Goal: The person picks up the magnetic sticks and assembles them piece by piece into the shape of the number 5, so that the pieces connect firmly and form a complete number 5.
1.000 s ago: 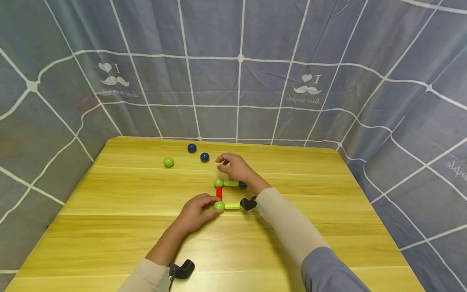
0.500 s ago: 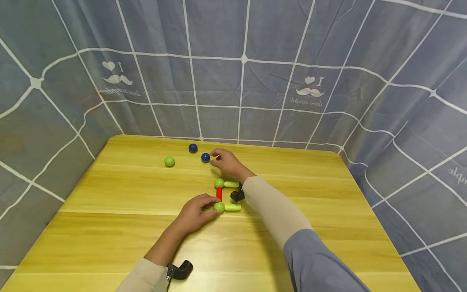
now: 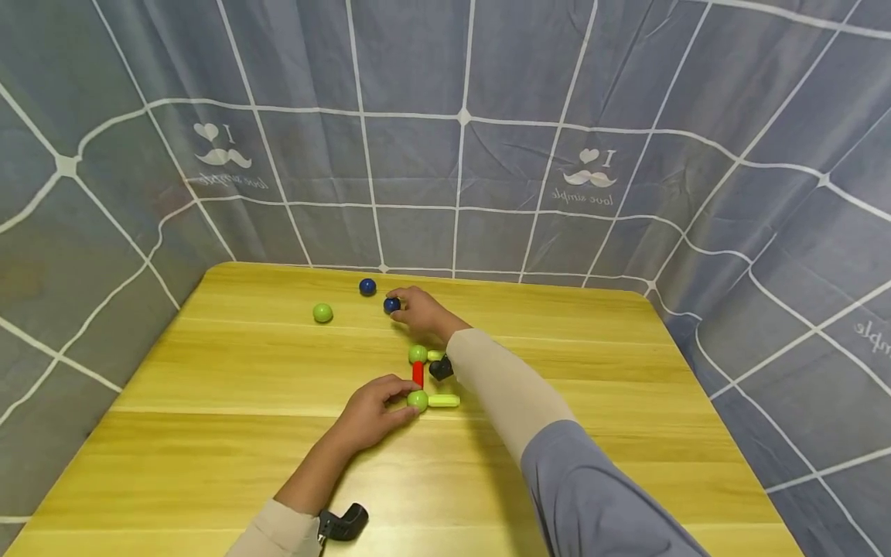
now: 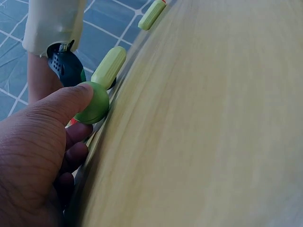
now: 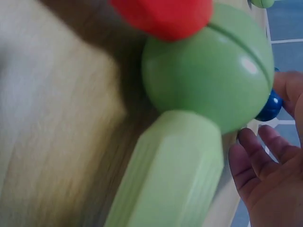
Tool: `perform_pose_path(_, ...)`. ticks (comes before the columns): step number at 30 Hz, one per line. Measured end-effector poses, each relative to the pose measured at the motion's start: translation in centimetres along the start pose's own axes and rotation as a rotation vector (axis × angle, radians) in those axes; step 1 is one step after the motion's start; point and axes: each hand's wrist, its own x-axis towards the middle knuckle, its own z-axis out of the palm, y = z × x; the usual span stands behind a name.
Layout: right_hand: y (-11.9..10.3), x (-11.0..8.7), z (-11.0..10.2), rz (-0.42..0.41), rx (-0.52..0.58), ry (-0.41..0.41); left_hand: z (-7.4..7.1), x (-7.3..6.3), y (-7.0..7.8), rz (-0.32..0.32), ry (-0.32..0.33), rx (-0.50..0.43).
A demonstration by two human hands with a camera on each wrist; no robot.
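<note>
Near the middle of the table, my left hand (image 3: 370,415) pinches a green ball (image 3: 418,401), thumb on its near side. From this ball a yellow-green rod (image 3: 444,401) points right, and a red rod (image 3: 418,376) runs to a second green ball (image 3: 418,354). That far ball carries another yellow-green rod (image 5: 170,170), partly covered by the right wrist camera in the head view. Beyond the joined pieces, my right hand (image 3: 425,313) has thumb and fingertip around a loose blue ball (image 3: 391,305) on the table. The right wrist view shows its other fingers spread below the blue ball (image 5: 271,107).
A second blue ball (image 3: 367,287) lies just behind and left, and a loose green ball (image 3: 322,312) farther left. The wooden table (image 3: 209,433) ends at a grey checked curtain (image 3: 418,155). My right forearm (image 3: 511,394) passes over the right side of the joined pieces.
My right hand has moved left from above the far green ball to the nearer blue ball and closed its fingertips around it. My left hand has stayed on its green ball.
</note>
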Motion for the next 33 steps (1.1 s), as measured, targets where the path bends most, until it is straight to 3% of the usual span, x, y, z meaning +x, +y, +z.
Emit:
perform_pose_path(7,0.2,-0.1,0.5,0.031,-0.033,0.037,0.0,-0.1,-0.1,0.014,0.011,0.001)
perform_pose_path(17,1.3,-1.0,0.2,0.078,0.074,0.082,0.2,0.0,0.1,0.007,0.013,0.004)
perform_pose_path(24,1.5,-2.7,-0.2,0.095,0.218,0.129,0.1,-0.1,0.2,-0.013,0.003,0.005)
perform_pose_path(33,1.4,-5.2,-0.9,0.077,0.285,0.193,0.3,0.1,0.0,0.032,0.028,0.019)
